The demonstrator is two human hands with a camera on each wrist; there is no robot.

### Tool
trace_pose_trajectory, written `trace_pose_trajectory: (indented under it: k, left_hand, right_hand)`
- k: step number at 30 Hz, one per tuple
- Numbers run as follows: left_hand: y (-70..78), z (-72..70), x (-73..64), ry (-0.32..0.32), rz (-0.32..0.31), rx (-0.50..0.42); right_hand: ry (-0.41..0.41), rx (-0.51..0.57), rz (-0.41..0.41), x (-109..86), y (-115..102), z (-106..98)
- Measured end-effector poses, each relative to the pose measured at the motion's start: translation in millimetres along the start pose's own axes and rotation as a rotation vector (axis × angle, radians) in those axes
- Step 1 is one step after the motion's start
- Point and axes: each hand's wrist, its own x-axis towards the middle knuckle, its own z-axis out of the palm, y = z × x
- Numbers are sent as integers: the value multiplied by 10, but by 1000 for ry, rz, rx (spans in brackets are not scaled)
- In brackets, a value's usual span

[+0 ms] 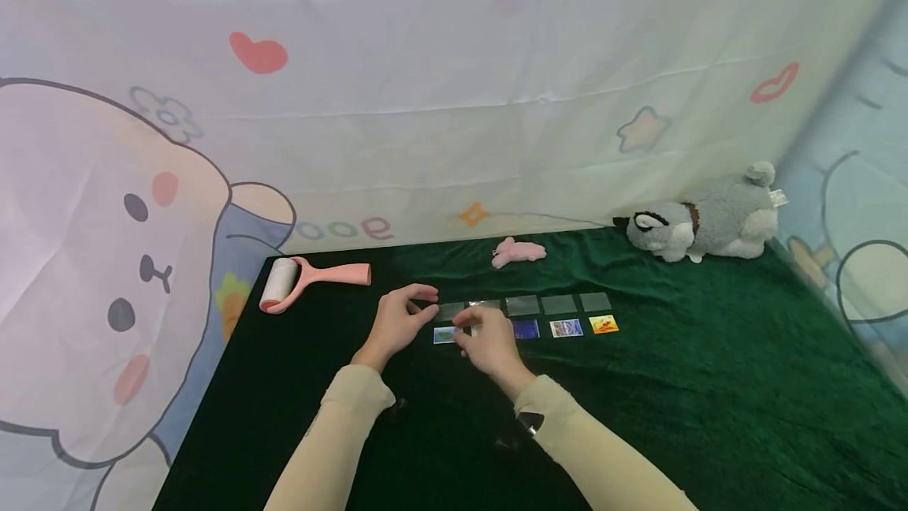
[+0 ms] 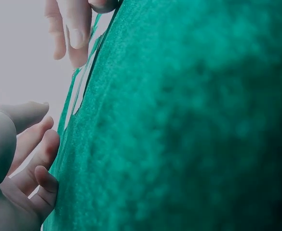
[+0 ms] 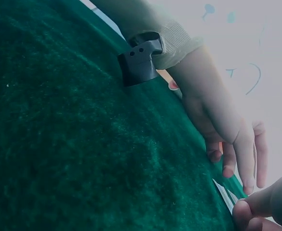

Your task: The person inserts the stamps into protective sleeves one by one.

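Small, colourful picture cards (image 1: 566,328) (the rightmost is yellow and orange) lie flat in a row, just nearer than a row of clear rectangles (image 1: 559,304).

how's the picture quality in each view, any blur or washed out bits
Head view: fairly even light, with the pink lint roller and small picture cards distinct against the dark green cloth; left wrist view: the cloth looks teal and largely blurred, the backdrop washed out; right wrist view: backdrop pale and hazy beside the left hand.
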Motion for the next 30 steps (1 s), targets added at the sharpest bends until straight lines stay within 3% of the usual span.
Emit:
trace_pose_trajectory:
  k: [13,30]
  left_hand:
    - [22,6,3,-21,-10,2]
    - [40,12,-3,-46,-57,6]
  right_hand:
    - [44,-118,63,-29,-22,54]
    - [101,-191,21,-49,-27,90]
